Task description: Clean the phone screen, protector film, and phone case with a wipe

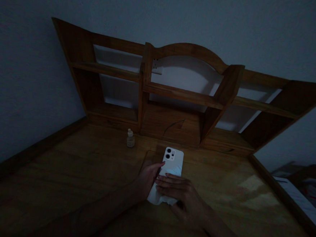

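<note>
Left fingers (158,165) clasp white phone (177,159); right fingers (173,185) outstretched over its back.

The phone (179,156) is showing a smooth back; at its six o'clock, a thin, crumpled sheet (155,198) is looking like cloth or paper. At ten, the bottle (130,141) is looking plastic. The wooden table (235,174) is gleaming faintly at three. Toward twelve, the shelf (184,93) is showing grained wood, the wall (181,15) looking matt.
</note>
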### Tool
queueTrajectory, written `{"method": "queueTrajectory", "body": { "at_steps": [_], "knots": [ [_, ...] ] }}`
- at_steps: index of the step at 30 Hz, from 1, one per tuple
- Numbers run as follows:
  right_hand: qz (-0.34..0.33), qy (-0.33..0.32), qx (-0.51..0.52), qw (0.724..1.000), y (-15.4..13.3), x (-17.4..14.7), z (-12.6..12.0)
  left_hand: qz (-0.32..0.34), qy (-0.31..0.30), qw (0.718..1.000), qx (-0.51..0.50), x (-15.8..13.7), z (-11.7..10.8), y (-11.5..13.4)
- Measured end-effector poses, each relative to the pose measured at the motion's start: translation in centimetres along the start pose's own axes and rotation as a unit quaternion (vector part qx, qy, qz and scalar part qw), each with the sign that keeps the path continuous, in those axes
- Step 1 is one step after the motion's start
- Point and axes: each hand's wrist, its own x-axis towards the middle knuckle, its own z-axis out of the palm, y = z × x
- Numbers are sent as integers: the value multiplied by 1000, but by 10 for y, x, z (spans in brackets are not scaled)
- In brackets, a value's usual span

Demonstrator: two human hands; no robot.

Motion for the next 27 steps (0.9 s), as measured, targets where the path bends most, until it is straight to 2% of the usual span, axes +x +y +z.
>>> {"method": "queueTrajectory", "body": {
  "at_steps": [5,11,20,27],
  "knots": [
    [-5,13,29,999,-5,1,1,-28,8,1000,-4,-4,2,0],
    [-4,51,64,997,-1,-3,8,-49,-18,999,-15,-9,11,2],
    [-22,74,136,988,13,-7,8,27,-50,998,24,-10,10,-1],
    [-15,98,187,977,19,-8,4,83,16,995,45,-12,16,-2]
  ]
}}
